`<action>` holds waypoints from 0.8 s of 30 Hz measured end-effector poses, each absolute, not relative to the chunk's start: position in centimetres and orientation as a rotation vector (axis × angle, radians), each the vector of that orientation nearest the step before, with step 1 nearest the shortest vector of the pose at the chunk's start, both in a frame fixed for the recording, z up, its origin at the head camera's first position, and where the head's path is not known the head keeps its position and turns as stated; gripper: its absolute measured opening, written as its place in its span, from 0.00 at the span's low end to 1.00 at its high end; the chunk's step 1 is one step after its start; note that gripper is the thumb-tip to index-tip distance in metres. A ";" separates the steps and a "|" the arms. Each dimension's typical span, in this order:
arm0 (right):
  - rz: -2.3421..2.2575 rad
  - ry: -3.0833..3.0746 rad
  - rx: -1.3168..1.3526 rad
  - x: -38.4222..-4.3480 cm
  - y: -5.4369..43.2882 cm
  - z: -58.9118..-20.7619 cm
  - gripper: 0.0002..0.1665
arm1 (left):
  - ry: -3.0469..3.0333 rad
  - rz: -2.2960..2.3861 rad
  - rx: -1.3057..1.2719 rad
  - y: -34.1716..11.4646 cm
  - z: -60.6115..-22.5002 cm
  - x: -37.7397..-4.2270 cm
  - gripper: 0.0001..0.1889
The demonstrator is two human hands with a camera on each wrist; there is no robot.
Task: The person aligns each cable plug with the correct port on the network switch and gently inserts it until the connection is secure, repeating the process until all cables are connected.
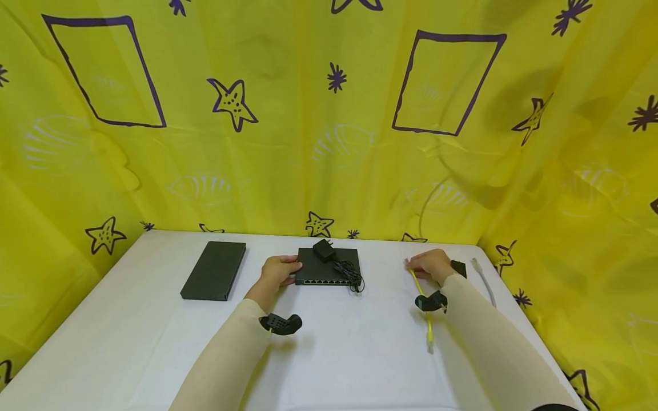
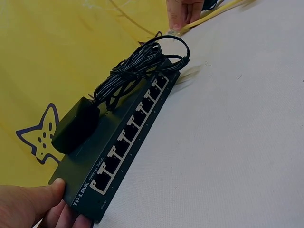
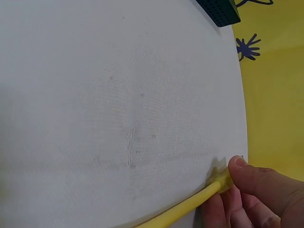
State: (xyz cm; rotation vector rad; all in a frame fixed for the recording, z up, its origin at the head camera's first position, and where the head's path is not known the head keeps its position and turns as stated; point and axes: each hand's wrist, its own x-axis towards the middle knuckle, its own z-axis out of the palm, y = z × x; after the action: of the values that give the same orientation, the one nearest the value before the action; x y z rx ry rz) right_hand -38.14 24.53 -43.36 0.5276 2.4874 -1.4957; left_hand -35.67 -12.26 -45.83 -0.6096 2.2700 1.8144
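Note:
My left hand grips the left end of a dark TP-LINK Ethernet switch, thumb on top and fingers underneath. Its row of ports faces the near side of the table. A black power adapter lies on the switch, its bundled cord hanging over the right end. At the right, my right hand pinches the far plug end of a short yellow network cable between thumb and fingers. The cable's other end, with a clear plug, lies toward the near side of the table.
A flat dark box lies on the left of the white table. Right of my right hand are a small black object, partly hidden, and a grey cable. A yellow patterned curtain borders the back and sides.

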 end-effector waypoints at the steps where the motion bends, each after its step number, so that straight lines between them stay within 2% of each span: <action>1: -1.494 2.478 0.511 -38.0 24.5 -43.3 0.23 | 2.270 1.812 -0.614 -12.3 -45.9 -35.7 0.20; 11: -1.352 2.515 0.383 -37.2 23.3 -44.1 0.23 | 2.267 1.825 -0.611 -12.3 -45.9 -35.7 0.20; 24: -1.390 2.559 0.338 -34.6 22.3 -44.8 0.18 | 2.281 1.822 -0.588 -12.3 -45.8 -35.5 0.20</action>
State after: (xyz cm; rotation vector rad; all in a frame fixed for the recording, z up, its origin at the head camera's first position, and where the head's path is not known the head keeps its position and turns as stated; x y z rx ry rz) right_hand -34.58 22.32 -44.81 0.3377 2.5590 -1.3903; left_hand -35.52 -12.32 -45.79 -0.5877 2.2810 1.8216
